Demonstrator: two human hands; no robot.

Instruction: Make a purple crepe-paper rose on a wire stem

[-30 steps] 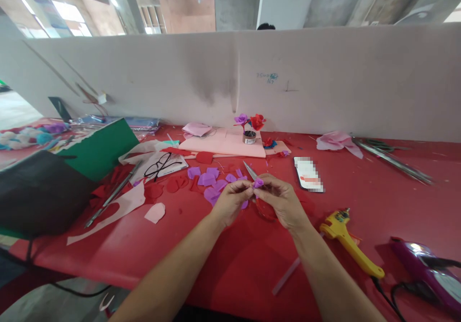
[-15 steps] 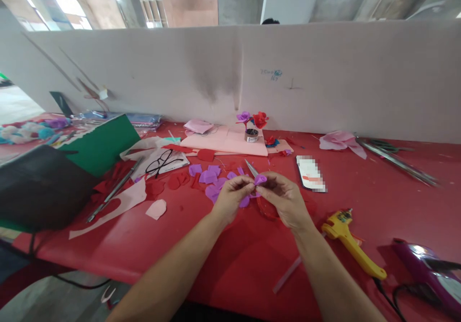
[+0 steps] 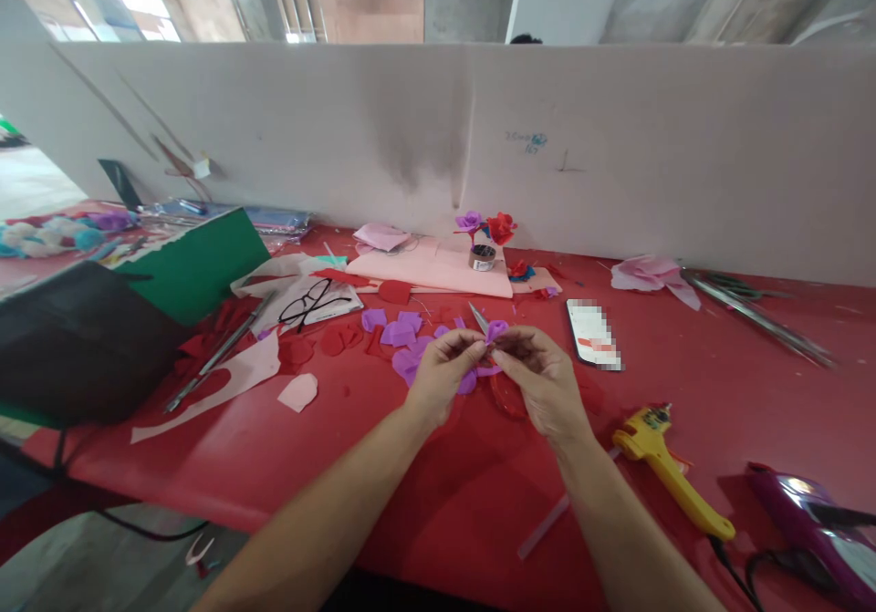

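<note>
While the left hand (image 3: 448, 370) and the right hand (image 3: 547, 379) pinch a curled purple piece (image 3: 497, 330) in a shared grip over the table's middle, bare table (image 3: 465, 493) runs between the forearms to the near edge. Beyond the far edge, faint handwriting on the pale partition (image 3: 307, 119) seems to include "167". Fingertips hide the piece's base; scissors (image 3: 477, 318) lie partly covered; the phone (image 3: 592, 334) screen is pixelated.

Pale partition (image 3: 287, 129), probably concrete wall (image 3: 466, 5) behind
</note>
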